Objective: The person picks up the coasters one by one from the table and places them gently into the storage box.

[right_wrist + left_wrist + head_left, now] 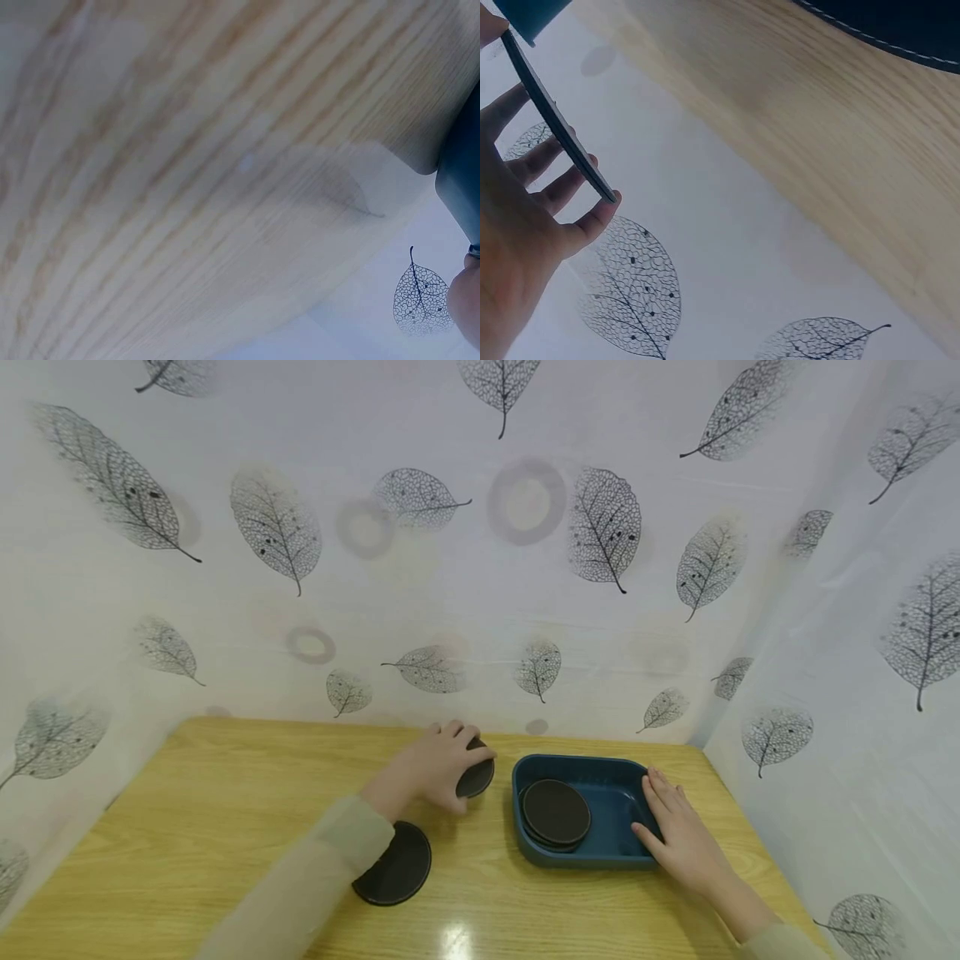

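My left hand [442,768] grips a round black coaster [478,777] by its edges, thumb on one side and fingertips on the other. In the left wrist view that coaster [559,124] is seen edge-on, tilted. Below my left wrist another black coaster [401,870] lies on the table, partly covered by the sleeve; its stitched rim shows in the left wrist view. A few black coasters [557,810] are stacked at the left end of a blue rectangular tray [615,797]. My right hand [678,835] rests on the tray's right rim, fingers extended, thumb reaching over the inside.
The wooden table [240,793] meets a pale leaf-printed sheet [435,593] along its back edge. The same kind of sheet hangs at the right, close beyond my right arm.
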Available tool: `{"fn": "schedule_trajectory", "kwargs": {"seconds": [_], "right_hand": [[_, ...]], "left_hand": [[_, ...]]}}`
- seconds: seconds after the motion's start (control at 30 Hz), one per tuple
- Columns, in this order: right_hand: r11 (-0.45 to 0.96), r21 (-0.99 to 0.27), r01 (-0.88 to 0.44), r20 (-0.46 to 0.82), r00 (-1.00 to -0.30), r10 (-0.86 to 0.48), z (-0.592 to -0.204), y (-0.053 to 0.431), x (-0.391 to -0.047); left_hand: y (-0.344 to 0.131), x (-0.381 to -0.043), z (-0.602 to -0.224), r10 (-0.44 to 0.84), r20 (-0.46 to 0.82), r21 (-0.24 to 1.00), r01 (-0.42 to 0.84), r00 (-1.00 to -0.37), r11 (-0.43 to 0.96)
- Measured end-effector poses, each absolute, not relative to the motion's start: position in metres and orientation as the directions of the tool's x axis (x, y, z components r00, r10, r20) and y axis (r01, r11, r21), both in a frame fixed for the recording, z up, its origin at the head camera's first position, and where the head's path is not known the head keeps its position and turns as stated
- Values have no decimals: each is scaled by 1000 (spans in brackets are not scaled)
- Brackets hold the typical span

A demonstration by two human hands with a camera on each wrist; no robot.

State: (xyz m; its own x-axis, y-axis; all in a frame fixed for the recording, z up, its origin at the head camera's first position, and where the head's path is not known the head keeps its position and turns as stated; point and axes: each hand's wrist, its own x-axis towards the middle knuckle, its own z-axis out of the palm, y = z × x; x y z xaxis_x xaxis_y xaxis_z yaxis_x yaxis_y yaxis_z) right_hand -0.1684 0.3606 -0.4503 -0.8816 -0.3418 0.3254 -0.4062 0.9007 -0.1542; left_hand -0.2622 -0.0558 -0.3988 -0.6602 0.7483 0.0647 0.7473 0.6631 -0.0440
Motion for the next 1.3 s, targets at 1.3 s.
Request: {"fn": "schedule_trajectory", "kwargs": {"seconds": [1.3], "right_hand": [[896,-153,-418,336,-874,-350,-453,362,-170]], "left_hand": [[44,-244,-399,857,33,-172,842,-514,512]]}}
